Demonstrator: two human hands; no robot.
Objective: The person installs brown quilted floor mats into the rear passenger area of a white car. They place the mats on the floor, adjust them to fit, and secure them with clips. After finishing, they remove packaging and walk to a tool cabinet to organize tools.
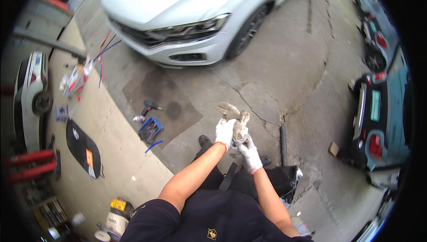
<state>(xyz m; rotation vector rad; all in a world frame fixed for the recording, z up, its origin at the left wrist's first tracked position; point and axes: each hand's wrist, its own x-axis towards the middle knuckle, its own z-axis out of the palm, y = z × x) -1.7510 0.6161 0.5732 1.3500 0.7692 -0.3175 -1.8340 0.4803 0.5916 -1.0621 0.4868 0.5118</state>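
My left hand [226, 131], in a white knit glove with an orange cuff, is closed on a soiled, greyish-tan work glove [229, 110] whose fingers point up and left. My right hand [250, 153], gloved in white too, grips the lower end of a second soiled work glove [241, 126] that stands upright beside the first. Both hands are close together in front of my body, above the concrete floor. The fingertips are partly hidden by the cloth.
A white car [186, 25] stands ahead. On the floor to the left are a cordless drill [149, 107], a spray can [139, 118], a blue bin [156, 124] and a black oval sunshade-like panel [80, 145]. Parked cars line the right; a black bag-like item [283, 178] lies by my right leg.
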